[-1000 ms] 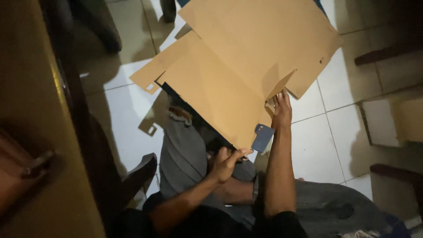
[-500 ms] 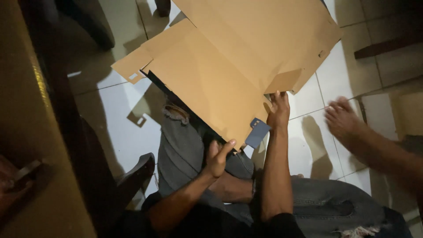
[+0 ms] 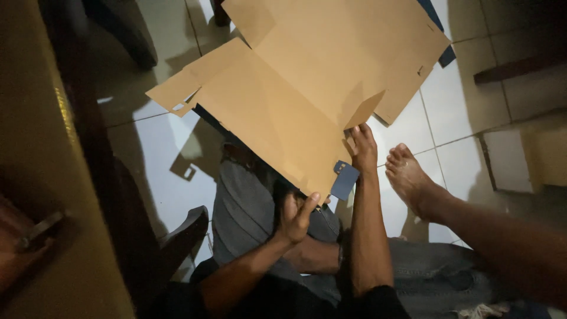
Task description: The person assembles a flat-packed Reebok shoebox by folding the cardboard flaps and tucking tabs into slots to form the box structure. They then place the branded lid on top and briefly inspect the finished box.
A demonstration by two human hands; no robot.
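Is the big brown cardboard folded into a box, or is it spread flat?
Spread flat: the cardboard lies open as one sheet, flaps out, with both hands at its near edge.

The scene is dim and warm-toned, the light falling from above onto the cardboard sheet and the white floor tiles, which show a faint sheen. Hard shadows spread beneath the sheet. The left edge and lower frame sink into soft, grainy darkness.
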